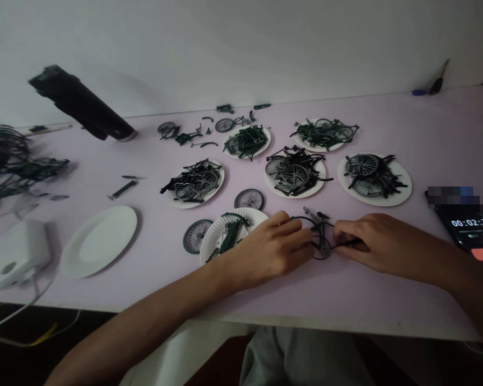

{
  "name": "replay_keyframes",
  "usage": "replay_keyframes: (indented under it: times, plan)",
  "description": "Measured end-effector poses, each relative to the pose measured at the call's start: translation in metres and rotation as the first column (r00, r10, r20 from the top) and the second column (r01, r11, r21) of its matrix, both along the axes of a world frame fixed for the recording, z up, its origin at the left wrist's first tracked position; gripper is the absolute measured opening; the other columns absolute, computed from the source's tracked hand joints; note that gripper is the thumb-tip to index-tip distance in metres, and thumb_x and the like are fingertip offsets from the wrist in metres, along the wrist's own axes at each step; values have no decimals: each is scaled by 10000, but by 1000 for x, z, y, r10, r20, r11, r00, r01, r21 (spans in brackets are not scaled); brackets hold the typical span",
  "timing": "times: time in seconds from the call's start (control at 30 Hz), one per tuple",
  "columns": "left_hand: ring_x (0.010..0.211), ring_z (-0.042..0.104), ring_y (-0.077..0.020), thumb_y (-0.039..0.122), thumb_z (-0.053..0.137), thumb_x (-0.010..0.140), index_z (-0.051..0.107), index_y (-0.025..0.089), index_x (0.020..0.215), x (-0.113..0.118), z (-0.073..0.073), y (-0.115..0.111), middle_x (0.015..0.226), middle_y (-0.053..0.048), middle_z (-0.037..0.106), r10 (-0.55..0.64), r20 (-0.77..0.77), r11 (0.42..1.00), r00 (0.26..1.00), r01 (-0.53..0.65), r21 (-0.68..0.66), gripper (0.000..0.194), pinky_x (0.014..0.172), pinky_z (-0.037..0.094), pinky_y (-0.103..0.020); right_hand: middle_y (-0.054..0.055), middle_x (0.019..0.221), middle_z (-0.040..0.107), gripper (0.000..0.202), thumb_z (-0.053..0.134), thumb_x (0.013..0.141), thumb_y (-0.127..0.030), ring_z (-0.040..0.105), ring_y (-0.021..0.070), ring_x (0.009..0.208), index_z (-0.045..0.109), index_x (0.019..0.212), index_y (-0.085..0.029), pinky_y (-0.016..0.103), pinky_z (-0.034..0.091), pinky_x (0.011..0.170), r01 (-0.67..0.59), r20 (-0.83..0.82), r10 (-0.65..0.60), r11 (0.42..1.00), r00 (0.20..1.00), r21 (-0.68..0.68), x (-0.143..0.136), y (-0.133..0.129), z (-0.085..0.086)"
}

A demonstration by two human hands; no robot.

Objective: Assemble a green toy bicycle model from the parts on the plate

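Note:
A partly assembled miniature bicycle [325, 249] stands low over the table between my two hands. My left hand [284, 246] has its fingers closed on the bicycle's left side, hiding part of it. My right hand [368, 244] pinches a thin dark piece [350, 243] at the bicycle's right side; its exact kind does not show. Under my left forearm lies a paper plate [207, 236] with a green bicycle frame [231, 236]. Two small spoked wheels, one beside the plate [197, 236] and one behind it [249, 200], lie flat.
Several paper plates, such as the one at right [402, 187], hold bicycle parts. A bare white plate [100, 241], a white power adapter [20, 252] and a black cylinder [84, 102] stand left. A phone timer [462, 225] lies right. Loose parts lie along the back.

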State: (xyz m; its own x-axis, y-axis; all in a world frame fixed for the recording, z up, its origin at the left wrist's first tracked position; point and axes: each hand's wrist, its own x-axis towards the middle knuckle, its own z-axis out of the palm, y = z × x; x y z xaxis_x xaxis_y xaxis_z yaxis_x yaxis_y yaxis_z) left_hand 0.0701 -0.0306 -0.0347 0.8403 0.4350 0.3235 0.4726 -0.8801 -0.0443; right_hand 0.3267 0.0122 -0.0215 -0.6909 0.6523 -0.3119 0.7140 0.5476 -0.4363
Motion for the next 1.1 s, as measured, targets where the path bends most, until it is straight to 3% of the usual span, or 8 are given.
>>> replay_keyframes:
  times: [0.6,1.1]
  plan:
    - [930,581,-194,110,474,1012,634,133,1028,-8,-1,5,1163,-105,655,19,-31,998,999,-21,-53,162,845,427,-354,-16,732,668,133,522,815,-190,602,181,682,592,901,-265,290,330,596,-36,67,34,999,997,28,1,-2,6]
    - [963,625,-182,81,473,1010,572,143,1019,-9,-1,6,1154,-96,691,8,68,999,998,-4,-49,118,874,442,-360,-26,721,657,58,539,866,-297,575,163,638,585,878,-264,276,328,574,2,59,-1,1000,998,-7,0,-1,11]
